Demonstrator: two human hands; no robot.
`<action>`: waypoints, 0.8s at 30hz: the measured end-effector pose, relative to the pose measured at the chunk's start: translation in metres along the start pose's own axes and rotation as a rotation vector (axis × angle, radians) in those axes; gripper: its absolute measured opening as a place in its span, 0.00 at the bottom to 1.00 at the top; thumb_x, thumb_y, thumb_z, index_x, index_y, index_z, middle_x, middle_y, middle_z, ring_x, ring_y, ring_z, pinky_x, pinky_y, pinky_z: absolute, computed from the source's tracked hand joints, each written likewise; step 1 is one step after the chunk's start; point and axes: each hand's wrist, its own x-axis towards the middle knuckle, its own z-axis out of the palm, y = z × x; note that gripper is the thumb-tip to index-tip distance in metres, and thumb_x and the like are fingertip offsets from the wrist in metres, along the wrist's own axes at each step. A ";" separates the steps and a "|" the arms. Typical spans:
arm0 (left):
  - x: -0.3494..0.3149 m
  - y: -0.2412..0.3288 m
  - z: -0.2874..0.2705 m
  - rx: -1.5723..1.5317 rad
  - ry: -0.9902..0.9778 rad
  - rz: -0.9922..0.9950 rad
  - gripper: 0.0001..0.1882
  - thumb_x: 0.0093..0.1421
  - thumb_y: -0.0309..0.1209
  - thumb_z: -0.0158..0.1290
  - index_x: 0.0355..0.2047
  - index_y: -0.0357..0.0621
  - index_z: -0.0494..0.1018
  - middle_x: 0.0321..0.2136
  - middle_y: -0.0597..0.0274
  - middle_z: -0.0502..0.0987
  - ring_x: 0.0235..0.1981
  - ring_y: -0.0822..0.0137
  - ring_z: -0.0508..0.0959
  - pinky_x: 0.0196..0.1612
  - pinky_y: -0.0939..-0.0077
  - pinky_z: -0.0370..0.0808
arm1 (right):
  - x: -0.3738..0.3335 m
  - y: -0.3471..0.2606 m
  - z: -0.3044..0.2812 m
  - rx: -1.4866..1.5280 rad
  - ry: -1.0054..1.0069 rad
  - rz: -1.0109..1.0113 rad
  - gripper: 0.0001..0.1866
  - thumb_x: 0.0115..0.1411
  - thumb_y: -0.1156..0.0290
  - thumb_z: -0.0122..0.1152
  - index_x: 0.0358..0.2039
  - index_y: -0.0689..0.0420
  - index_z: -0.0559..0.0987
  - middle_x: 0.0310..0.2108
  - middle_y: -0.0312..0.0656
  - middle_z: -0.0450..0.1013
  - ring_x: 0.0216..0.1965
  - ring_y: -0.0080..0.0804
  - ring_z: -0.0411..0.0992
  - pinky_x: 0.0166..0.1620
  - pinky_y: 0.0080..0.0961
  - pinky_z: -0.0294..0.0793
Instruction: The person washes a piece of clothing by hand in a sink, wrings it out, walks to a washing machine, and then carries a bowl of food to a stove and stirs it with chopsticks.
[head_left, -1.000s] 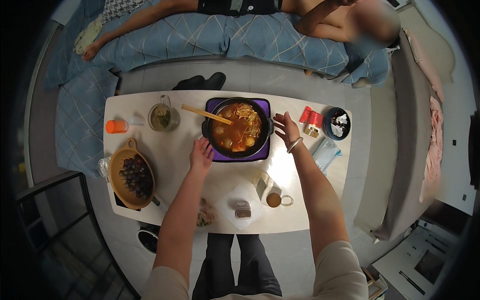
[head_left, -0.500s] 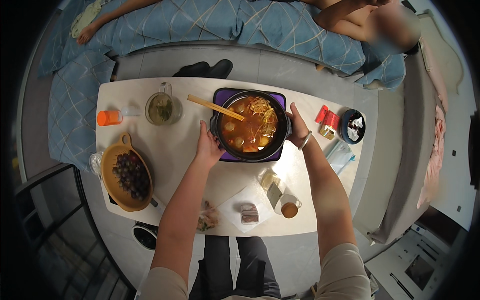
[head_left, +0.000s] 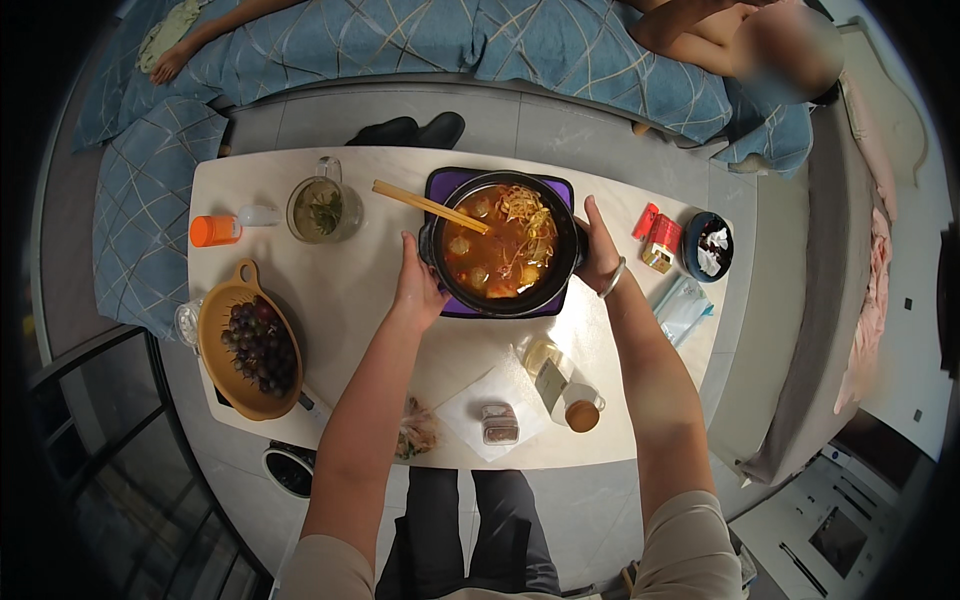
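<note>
A black two-handled pot (head_left: 500, 307) is over a purple mat with a dark border (head_left: 440, 187); whether its base touches the mat is hidden. Reddish soup (head_left: 505, 250) fills it, with round balls and pale thin strands like enoki mushrooms. Wooden chopsticks (head_left: 415, 202) lean across the left rim, their tips in the soup. My left hand (head_left: 418, 285) grips the left handle, thumb pointing up and fingers tucked beneath. Around the right handle is my right hand (head_left: 600, 256), thumb upright; a bangle (head_left: 614, 278) circles that wrist.
On the pale table (head_left: 350, 300) are a glass cup of leafy tea (head_left: 320, 210), an orange-capped bottle (head_left: 215, 231), a yellow basket (head_left: 220, 335) of grapes, a small clear box (head_left: 499, 424), a cork-lidded jar (head_left: 570, 398) and a dark bowl (head_left: 692, 250) of tissues. Beyond, a person lies on a bed.
The table and the things on it sit slightly higher and more to the left in view. Both hands keep their hold on the pot.
</note>
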 end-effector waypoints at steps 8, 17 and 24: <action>0.003 -0.001 0.002 -0.013 -0.007 -0.004 0.42 0.54 0.69 0.26 0.57 0.53 0.58 0.53 0.64 0.62 0.53 0.68 0.61 0.55 0.70 0.55 | 0.006 0.005 -0.010 0.032 -0.043 -0.015 0.40 0.57 0.35 0.32 0.52 0.58 0.67 0.45 0.39 0.71 0.45 0.29 0.69 0.51 0.28 0.65; -0.004 -0.001 0.003 -0.005 0.004 0.000 0.40 0.56 0.67 0.26 0.56 0.52 0.58 0.52 0.64 0.62 0.53 0.68 0.61 0.55 0.69 0.57 | -0.002 0.000 0.001 0.002 -0.042 -0.058 0.36 0.58 0.37 0.35 0.48 0.57 0.71 0.40 0.38 0.73 0.41 0.29 0.70 0.46 0.27 0.68; -0.037 0.012 0.022 0.003 0.036 0.006 0.38 0.56 0.66 0.27 0.53 0.51 0.61 0.50 0.64 0.65 0.51 0.67 0.64 0.55 0.67 0.58 | -0.029 -0.010 0.019 0.017 -0.001 -0.065 0.33 0.60 0.41 0.35 0.47 0.58 0.71 0.38 0.37 0.74 0.39 0.27 0.71 0.45 0.25 0.69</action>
